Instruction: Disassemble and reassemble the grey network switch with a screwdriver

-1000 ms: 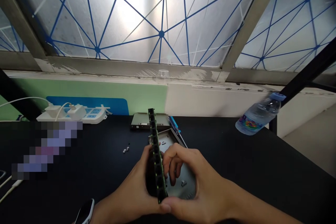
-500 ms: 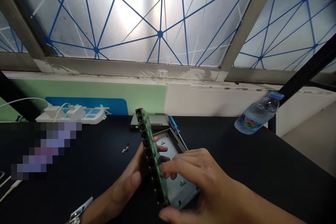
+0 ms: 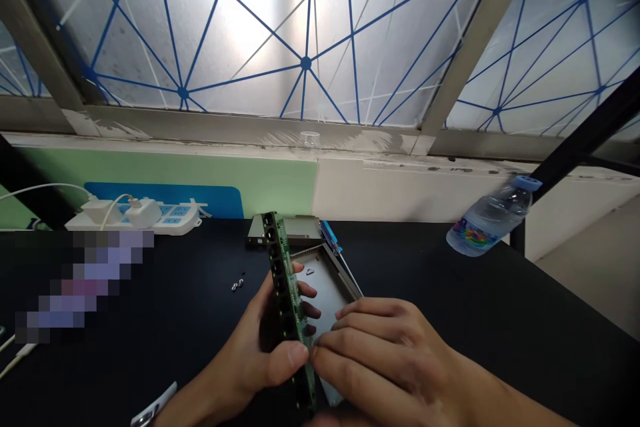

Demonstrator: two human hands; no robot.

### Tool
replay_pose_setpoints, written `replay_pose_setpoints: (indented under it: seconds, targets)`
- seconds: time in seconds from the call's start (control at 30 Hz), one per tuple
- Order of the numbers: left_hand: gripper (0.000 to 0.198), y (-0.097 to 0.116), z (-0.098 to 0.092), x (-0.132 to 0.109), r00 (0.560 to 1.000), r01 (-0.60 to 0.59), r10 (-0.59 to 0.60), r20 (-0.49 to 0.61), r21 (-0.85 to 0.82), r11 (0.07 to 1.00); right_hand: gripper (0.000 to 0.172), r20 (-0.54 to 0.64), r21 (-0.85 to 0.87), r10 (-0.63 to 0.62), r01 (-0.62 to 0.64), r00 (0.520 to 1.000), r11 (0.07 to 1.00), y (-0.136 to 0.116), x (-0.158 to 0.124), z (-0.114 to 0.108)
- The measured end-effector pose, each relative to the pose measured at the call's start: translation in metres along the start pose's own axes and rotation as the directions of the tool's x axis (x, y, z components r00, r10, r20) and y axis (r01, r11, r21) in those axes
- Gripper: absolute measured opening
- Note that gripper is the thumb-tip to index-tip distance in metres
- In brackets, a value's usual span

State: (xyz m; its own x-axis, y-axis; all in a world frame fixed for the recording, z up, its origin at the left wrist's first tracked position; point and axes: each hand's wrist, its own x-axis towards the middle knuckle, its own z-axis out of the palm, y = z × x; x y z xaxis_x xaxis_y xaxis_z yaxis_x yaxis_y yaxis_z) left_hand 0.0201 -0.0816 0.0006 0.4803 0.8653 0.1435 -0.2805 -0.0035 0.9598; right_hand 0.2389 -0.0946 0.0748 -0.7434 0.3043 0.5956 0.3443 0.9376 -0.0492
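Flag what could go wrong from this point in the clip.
The circuit board, gripped on edge between the left hand and right hand, might slip and knock the metal case. The small screws lying loose on the black table could get nudged away and be hard to spot.

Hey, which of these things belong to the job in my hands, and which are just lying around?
Part of the job:
left hand
right hand
circuit board with ports
metal tray
probably the small screws
blue-handled screwdriver
metal cover

Just lying around:
water bottle
power strip
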Motion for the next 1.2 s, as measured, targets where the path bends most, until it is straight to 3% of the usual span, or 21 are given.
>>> replay_pose_setpoints:
  seconds: [0.17, 0.27, 0.47, 0.9, 1.07, 1.2]
  targets:
    - [0.076, -0.008, -0.001, 0.0, 1.0, -0.011, 0.009, -0.03, -0.042, 0.999, 0.025, -0.083, -0.021, -0.017, 0.015, 0.996, 1.0, -0.003, -0.002, 0.01]
    - [0.072, -0.008, 0.0, -0.001, 1.0, 0.004, -0.007, -0.02, -0.113, 0.994, 0.012, -0.066, -0.047, 0.03, -0.034, 0.997, 0.998, -0.01, 0.0, 0.012]
    - [0.076, -0.004, -0.001, -0.003, 1.0, 0.017, -0.015, 0.014, -0.132, 0.991, 0.018, 0.164, 0.046, -0.081, 0.074, 0.983, 0.996, -0.013, 0.005, 0.008]
    - [0.069, -0.007, -0.002, 0.0, 0.997, -0.037, 0.024, -0.074, -0.184, 0.982, 0.025, 0.069, -0.061, 0.02, -0.015, 0.997, 0.998, -0.018, 0.009, 0.014]
    - [0.071, -0.009, -0.003, 0.001, 0.998, -0.045, 0.036, -0.054, -0.179, 0.983, 0.021, 0.043, 0.042, 0.0, -0.002, 0.999, 0.999, -0.014, 0.01, 0.01]
    - [0.072, -0.01, -0.005, 0.001, 0.998, -0.058, 0.053, -0.029, -0.181, 0.982, 0.018, 0.055, 0.15, 0.075, -0.083, 0.996, 0.985, -0.013, 0.01, 0.008]
